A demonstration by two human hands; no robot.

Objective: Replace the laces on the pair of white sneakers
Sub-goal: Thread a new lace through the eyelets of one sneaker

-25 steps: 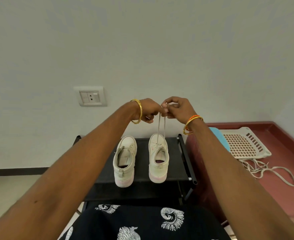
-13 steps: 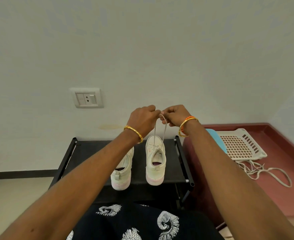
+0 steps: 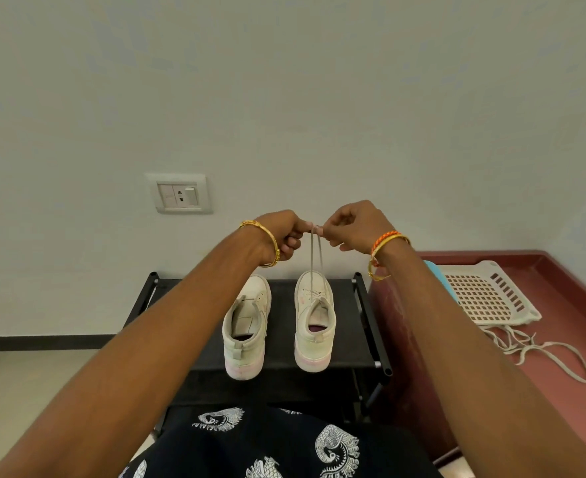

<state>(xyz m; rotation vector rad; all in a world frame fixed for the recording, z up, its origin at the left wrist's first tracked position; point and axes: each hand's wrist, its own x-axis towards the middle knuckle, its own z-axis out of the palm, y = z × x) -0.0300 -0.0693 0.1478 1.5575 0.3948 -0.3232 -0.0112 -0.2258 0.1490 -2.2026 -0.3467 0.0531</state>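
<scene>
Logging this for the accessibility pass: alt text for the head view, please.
Both hands, left hand and right hand, pinch the two ends of a lace raised above the right sneaker, which stands beside the unlaced left sneaker on a black rack. Loose laces lie by a white basket to the right.

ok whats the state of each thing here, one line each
left hand: pinching a lace end
right hand: pinching the other lace end
lace: both ends pulled up taut
right sneaker: laced, on the rack
left sneaker: unlaced
loose laces: lying on the red ledge
</scene>
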